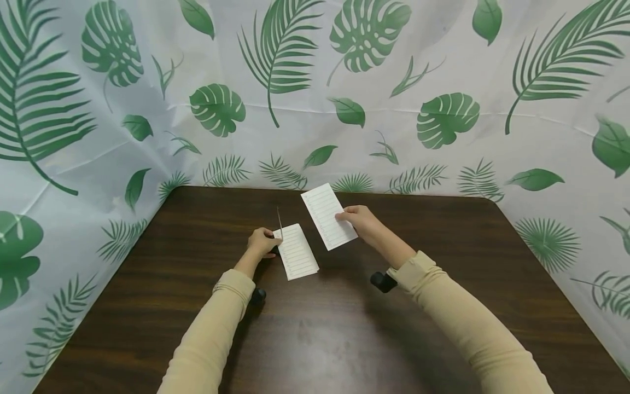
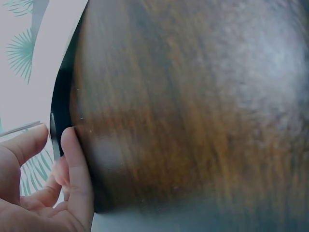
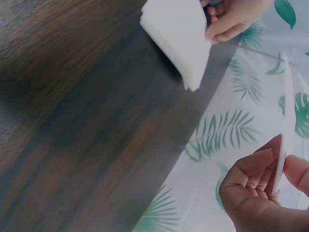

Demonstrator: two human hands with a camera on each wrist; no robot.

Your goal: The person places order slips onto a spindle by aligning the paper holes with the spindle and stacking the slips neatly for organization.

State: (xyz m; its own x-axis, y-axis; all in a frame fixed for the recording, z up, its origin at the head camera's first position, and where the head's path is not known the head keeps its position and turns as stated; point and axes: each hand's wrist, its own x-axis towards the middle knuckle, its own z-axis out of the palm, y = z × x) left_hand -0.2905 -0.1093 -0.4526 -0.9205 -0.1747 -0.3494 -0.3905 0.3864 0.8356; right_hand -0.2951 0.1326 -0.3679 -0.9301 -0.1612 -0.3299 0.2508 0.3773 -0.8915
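Observation:
My left hand [image 1: 261,242] grips a black binder clip [image 2: 63,101] at the edge of a stack of white lined sheets [image 1: 297,254]. A thin metal arm of the clip sticks up by the thumb. From the right wrist view, the stack's underside and thick layered edge show above the table. Off to the right, my right hand [image 1: 361,219] pinches a second set of white lined sheets [image 1: 327,213] between thumb and fingers, held up and tilted. Seen edge-on, these sheets [image 3: 288,106] form a thin upright strip. The two sets are apart.
Below the hands lies a dark brown wooden table [image 1: 315,323] with rounded far corners. A white curtain [image 1: 295,148] with green leaf prints stands around its back and sides. Black wrist devices [image 1: 383,282] hang under both sleeves.

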